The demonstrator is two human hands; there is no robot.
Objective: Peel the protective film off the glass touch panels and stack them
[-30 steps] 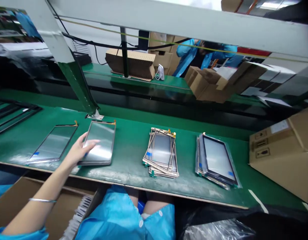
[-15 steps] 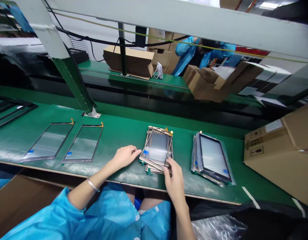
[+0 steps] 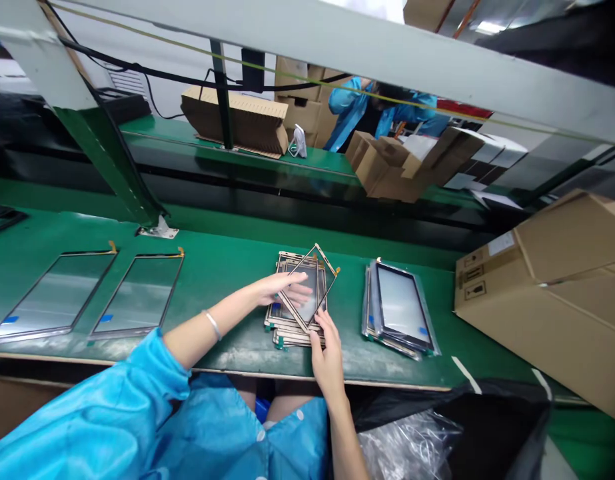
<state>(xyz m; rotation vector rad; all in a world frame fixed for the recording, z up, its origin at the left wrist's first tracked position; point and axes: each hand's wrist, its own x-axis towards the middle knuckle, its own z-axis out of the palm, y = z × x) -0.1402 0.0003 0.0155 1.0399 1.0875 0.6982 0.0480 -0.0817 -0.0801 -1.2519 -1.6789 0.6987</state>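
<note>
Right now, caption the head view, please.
Left hand and right hand handle a framed transparent panel over a panel stack.

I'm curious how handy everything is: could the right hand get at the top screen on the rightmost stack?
Likely yes: just a strip of green benchtop separates the right hand from the top screen, though that hand is at the lower corner of a touch panel.

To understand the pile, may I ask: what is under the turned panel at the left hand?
Beneath the turned panel, fingers of the left hand seem visible through it, above a stack of framed panels. The lower panels' faces are mostly covered.
</note>
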